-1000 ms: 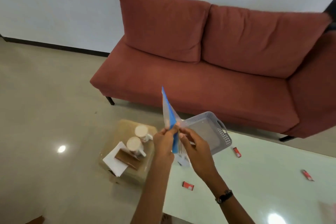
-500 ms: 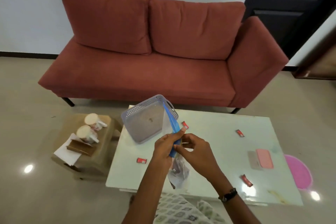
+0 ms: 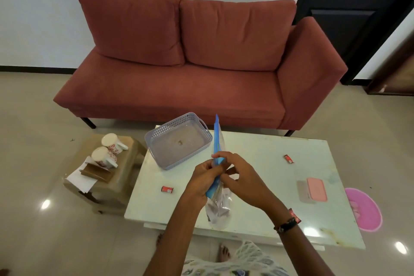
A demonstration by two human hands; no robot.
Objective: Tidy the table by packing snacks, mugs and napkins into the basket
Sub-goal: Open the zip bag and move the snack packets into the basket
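My left hand (image 3: 202,177) and my right hand (image 3: 242,178) both pinch a blue and clear plastic snack bag (image 3: 216,139), held upright above the white table (image 3: 257,154). Its clear lower part (image 3: 218,210) hangs below my hands. The grey perforated basket (image 3: 156,152) sits on the table's far left corner and looks empty. Small red snack packets lie on the table at left (image 3: 167,189), at far right (image 3: 288,159), and one by my right wrist (image 3: 295,215). Two white mugs with red flowers (image 3: 112,142) (image 3: 104,157) lie on a low stool with white napkins (image 3: 78,178).
A low wooden stool (image 3: 125,177) stands left of the table and carries a brown cardboard piece (image 3: 96,172). A pink box (image 3: 316,189) rests on the table's right side. A red sofa (image 3: 201,69) is behind, and a pink mat (image 3: 364,208) lies on the floor at right.
The camera view swung right and tilted down, showing the whole table. My hands stayed on the blue bag and lowered nearer the table.
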